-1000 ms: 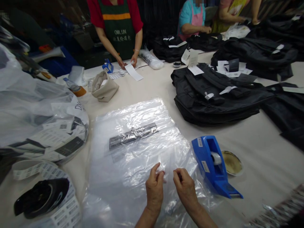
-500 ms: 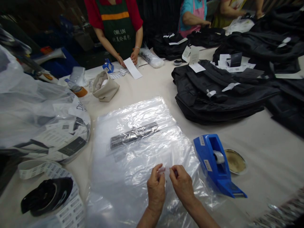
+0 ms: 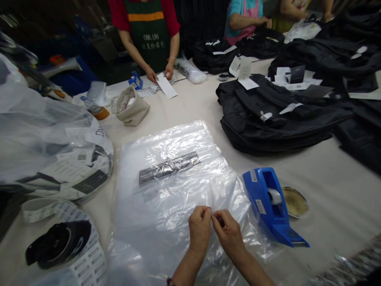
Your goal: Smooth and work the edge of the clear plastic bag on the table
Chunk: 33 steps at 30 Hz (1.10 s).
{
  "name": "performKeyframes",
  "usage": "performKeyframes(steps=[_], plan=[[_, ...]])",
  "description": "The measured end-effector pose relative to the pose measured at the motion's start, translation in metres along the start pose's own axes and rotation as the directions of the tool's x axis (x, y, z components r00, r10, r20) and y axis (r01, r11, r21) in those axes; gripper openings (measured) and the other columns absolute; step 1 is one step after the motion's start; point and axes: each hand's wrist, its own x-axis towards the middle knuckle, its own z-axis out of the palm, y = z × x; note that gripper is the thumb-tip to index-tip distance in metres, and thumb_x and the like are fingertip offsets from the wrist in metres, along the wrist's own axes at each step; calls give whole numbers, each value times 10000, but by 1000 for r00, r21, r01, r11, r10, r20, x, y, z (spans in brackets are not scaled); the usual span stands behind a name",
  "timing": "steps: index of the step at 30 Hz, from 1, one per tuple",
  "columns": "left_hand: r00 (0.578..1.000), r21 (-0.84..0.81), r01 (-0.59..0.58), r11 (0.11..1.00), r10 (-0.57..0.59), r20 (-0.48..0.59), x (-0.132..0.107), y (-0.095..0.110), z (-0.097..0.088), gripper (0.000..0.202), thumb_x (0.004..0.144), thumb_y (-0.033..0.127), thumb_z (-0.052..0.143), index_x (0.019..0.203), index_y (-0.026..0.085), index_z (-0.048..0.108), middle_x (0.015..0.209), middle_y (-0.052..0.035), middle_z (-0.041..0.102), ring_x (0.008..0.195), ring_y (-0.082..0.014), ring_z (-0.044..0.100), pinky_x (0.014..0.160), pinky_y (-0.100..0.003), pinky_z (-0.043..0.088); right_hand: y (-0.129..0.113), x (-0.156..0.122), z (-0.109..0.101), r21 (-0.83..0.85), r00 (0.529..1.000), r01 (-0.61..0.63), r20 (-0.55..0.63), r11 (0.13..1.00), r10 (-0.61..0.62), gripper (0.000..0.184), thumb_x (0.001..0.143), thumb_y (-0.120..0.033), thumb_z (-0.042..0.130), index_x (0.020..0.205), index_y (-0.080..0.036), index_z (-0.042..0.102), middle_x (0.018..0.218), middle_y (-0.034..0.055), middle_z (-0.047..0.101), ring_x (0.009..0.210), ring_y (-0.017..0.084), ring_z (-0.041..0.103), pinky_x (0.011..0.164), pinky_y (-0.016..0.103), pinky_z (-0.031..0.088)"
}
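Clear plastic sheeting [image 3: 178, 198] flat on the pale tabletop [image 3: 184, 107], directly in front, wrinkled and glossy, with a dark printed panel [image 3: 169, 168] across its farther part. Over its near right part, left hand [image 3: 199, 228] and right hand [image 3: 228, 233] side by side, fingertips almost meeting. On each, thumb and forefinger brought together in a pinch, other fingers curled in; impossible to tell whether gripping anything thin between them. At the right edge of the sheeting, a blue tape dispenser [image 3: 276, 224] with a small pale roll [image 3: 275, 196] inside; beside it, partly covered, a round tan dish [image 3: 296, 202]. Farther off to the right, a pile of black bags [image 3: 268, 119] with white tags [image 3: 247, 83] on top. To the left, a black object [image 3: 58, 244] of unclear kind on a curling label strip [image 3: 91, 262], and beyond, a large translucent sack [image 3: 44, 131] with papers [image 3: 71, 171] inside. Past the far edge of the sheeting, a cream fabric pouch [image 3: 135, 111] and, left of it, an orange tape roll [image 3: 101, 114]. Across the table, a co-worker in a green apron [image 3: 147, 33], holding a white paper strip [image 3: 167, 86].
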Motion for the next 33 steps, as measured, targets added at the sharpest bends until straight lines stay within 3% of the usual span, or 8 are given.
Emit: performKeyframes(steps=[5, 10, 13, 17, 20, 23, 29, 33], plan=[[998, 13, 2, 1000, -1, -65, 2, -3, 1, 246, 691, 398, 425, 559, 201, 491, 540, 5, 529, 547, -151, 491, 570, -277, 388, 0, 0, -8, 50, 994, -86, -56, 995, 89, 188, 812, -349, 519, 716, -200, 580, 641, -6, 559, 560, 125, 523, 550, 234, 434], [999, 10, 47, 999, -47, -2, -2, 0, 2, 244, 684, 421, 488, 626, 191, 547, 572, -5, 560, 550, -157, 511, 579, -280, 398, 1, 0, -8, 117, 976, -198, -63, 973, 206, 221, 763, -406, 543, 761, -192, 598, 652, 7, 598, 539, 140, 536, 528, 252, 459], [998, -1, 53, 999, -53, -38, -1, -3, 2, 164, 673, 350, 499, 644, 195, 546, 593, -2, 573, 566, -159, 532, 595, -279, 419, 2, -2, -9, 103, 959, -240, -130, 965, 253, 244, 736, -417, 554, 811, -189, 601, 676, 15, 613, 542, 146, 541, 539, 266, 470], [989, -38, 30, 999, -35, -140, 2, -10, 0, 205, 703, 303, 493, 854, 187, 567, 705, -10, 610, 650, -164, 574, 638, -278, 444, 2, -4, -12, 110, 945, -290, -127, 951, 302, 271, 736, -423, 541, 860, -186, 585, 581, -17, 563, 505, 146, 521, 490, 256, 450], [991, -51, -24, 998, 17, -132, 2, -13, -2, 313, 746, 274, 446, 1025, 185, 557, 803, -31, 637, 767, -174, 605, 717, -291, 460, 2, -5, -11, 119, 942, -301, -117, 946, 315, 282, 739, -426, 539, 872, -180, 578, 576, -23, 551, 503, 143, 518, 494, 255, 448], [995, -35, -62, 997, 59, -74, 1, -13, -3, 278, 761, 288, 393, 913, 189, 604, 853, -62, 660, 840, -201, 612, 781, -334, 464, 2, -5, -9, 124, 943, -297, -118, 947, 311, 289, 741, -434, 541, 871, -178, 579, 603, -14, 567, 520, 146, 529, 520, 263, 457], [999, 58, 41, 997, -40, -21, 0, -5, -3, 289, 650, 331, 578, 893, 175, 595, 798, -54, 654, 718, -213, 603, 720, -354, 475, 3, -6, -8, 143, 949, -279, -111, 950, 295, 295, 754, -445, 545, 873, -178, 579, 597, -19, 555, 514, 141, 522, 507, 257, 455], [999, 12, 45, 999, -45, -18, 1, -6, -3, 245, 672, 302, 541, 884, 193, 600, 816, -36, 662, 705, -189, 601, 718, -328, 465, 3, -6, -7, 113, 960, -228, -137, 967, 242, 298, 773, -416, 551, 940, -170, 561, 614, -20, 565, 527, 138, 544, 523, 252, 472]])
